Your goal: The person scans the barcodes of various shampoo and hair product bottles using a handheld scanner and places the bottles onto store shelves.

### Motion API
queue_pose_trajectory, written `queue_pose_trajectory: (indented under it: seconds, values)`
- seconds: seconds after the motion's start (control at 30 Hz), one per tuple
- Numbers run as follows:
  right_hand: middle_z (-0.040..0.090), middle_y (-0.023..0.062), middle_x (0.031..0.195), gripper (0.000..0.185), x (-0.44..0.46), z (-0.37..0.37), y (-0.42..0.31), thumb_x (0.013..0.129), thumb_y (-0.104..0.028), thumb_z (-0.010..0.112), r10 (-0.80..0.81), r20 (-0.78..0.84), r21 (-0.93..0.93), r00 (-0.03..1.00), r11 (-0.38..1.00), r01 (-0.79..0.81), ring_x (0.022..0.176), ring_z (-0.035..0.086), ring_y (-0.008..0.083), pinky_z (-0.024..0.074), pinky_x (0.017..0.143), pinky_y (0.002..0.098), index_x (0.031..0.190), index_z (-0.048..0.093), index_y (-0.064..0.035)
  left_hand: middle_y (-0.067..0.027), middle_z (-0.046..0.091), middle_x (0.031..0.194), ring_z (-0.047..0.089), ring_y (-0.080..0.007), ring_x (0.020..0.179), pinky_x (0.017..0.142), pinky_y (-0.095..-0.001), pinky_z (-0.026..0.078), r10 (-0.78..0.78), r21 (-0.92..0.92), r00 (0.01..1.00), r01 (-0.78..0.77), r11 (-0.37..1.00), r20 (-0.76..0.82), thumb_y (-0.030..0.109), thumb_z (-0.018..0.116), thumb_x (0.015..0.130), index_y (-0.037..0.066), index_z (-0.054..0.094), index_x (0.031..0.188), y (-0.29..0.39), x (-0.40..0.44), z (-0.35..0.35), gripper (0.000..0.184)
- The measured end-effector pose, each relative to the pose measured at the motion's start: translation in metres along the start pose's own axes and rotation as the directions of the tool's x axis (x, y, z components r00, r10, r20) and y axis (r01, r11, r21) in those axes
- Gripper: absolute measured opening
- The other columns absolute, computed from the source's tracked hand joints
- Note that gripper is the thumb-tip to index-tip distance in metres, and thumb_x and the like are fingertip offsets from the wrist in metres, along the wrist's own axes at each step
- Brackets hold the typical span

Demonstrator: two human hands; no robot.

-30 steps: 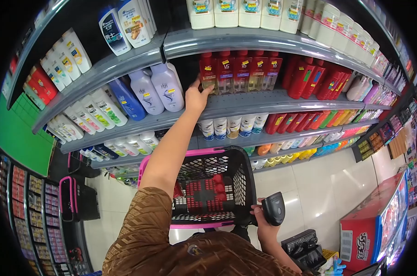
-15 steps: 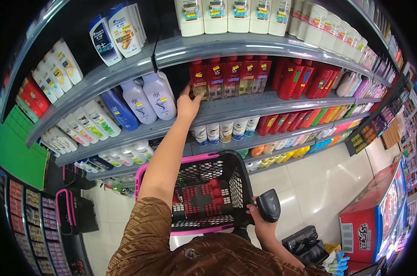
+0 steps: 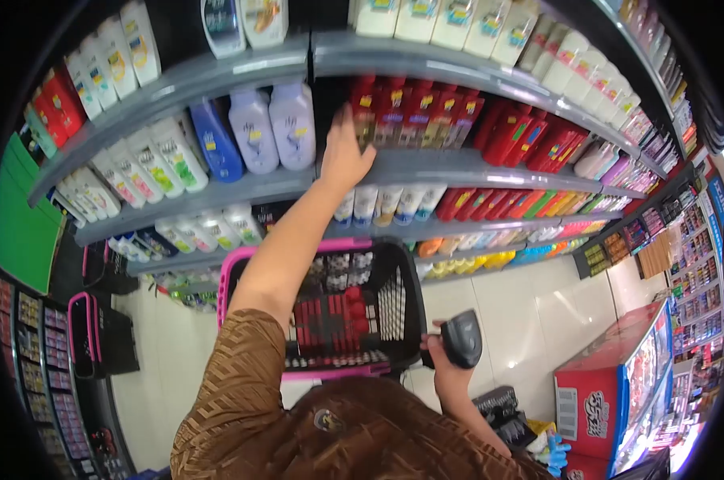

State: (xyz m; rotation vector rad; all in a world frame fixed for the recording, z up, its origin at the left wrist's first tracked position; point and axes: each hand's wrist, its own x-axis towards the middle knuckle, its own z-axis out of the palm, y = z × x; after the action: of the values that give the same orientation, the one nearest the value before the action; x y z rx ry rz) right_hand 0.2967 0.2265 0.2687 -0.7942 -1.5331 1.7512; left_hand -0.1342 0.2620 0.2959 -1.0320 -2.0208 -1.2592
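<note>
My left hand reaches to the middle shelf, thumb and fingers apart. It is in front of the leftmost of several red-and-clear bottles; the blur hides whether a fingertip touches it. Lilac bottles stand to its left. Lower right, my right hand is wrapped round a black handheld barcode scanner, held just beside the shopping basket. The black basket, with a pink rim, sits below my left forearm and has red and dark items inside, partly covered by my arm.
Shelf edges curve across the front, with white bottles above and white tubes below. Another pink-rimmed basket stands on the left. A red box-like display is at the lower right, on the tiled floor.
My left hand has loosened from the leftmost red bottle and its fingers have spread. The view has shifted, so the shelves sit higher. The scanner remains in my right hand.
</note>
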Motion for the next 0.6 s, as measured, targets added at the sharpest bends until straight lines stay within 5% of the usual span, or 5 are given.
queue_pose_trajectory:
  seconds: [0.13, 0.23, 0.33, 0.43, 0.6]
  values:
    - [0.07, 0.0111, 0.107, 0.029, -0.008, 0.006, -0.008, 0.095, -0.001, 0.067, 0.05, 0.058, -0.111, 0.997, 0.993, -0.044, 0.09, 0.069, 0.0151, 0.0583, 0.081, 0.0317, 0.124, 0.061, 0.0027, -0.0248, 0.045, 0.15, 0.046, -0.0445, 0.135, 0.113, -0.0477, 0.04, 0.252, -0.124, 0.955, -0.234, 0.964, 0.156, 0.015, 0.071, 0.083, 0.003, 0.053, 0.139, 0.036, -0.069, -0.056, 0.06]
    - [0.068, 0.0095, 0.102, 0.03, -0.014, 0.018, -0.008, 0.097, 0.002, 0.063, 0.062, 0.086, -0.157, 0.994, 0.986, -0.048, 0.094, 0.068, 0.016, 0.0578, 0.083, 0.0315, 0.126, 0.058, 0.0022, -0.0186, 0.066, 0.125, 0.063, -0.0364, 0.118, 0.103, -0.0427, 0.05, 0.103, -0.322, 0.894, 0.048, 0.946, 0.436, 0.017, 0.073, 0.085, 0.002, 0.065, 0.123, 0.023, -0.165, -0.096, 0.041]
    - [0.068, 0.0101, 0.105, 0.029, -0.018, 0.033, -0.003, 0.097, 0.001, 0.063, 0.054, 0.07, -0.138, 0.996, 0.99, -0.044, 0.094, 0.068, 0.0164, 0.0582, 0.084, 0.0315, 0.125, 0.058, 0.0028, -0.0179, 0.071, 0.11, 0.071, -0.029, 0.101, 0.089, -0.0386, 0.056, -0.355, -0.162, 0.645, 0.601, 0.783, 0.676, 0.023, 0.077, 0.086, 0.0, 0.068, 0.117, -0.038, -0.279, -0.128, 0.04]
    - [0.068, 0.0103, 0.103, 0.028, -0.02, 0.04, 0.007, 0.097, 0.001, 0.063, 0.07, 0.087, -0.145, 0.994, 0.988, -0.056, 0.094, 0.068, 0.0159, 0.0581, 0.085, 0.0312, 0.124, 0.058, 0.0024, -0.0197, 0.073, 0.109, 0.072, -0.0284, 0.102, 0.091, -0.0382, 0.055, -0.561, 0.292, 0.277, 0.632, 0.718, 0.78, 0.028, 0.079, 0.084, -0.003, 0.067, 0.121, -0.097, -0.361, -0.171, 0.049]
    - [0.069, 0.0102, 0.102, 0.028, -0.017, 0.05, 0.007, 0.096, 0.003, 0.062, 0.141, 0.111, -0.203, 0.984, 0.972, -0.117, 0.093, 0.068, 0.0152, 0.0578, 0.084, 0.0308, 0.124, 0.059, 0.0016, -0.0209, 0.071, 0.121, 0.069, -0.033, 0.113, 0.097, -0.0395, 0.053, -0.572, 0.291, 0.12, 0.766, 0.573, 0.811, 0.031, 0.082, 0.081, 0.001, 0.065, 0.13, -0.105, -0.41, -0.169, 0.06]
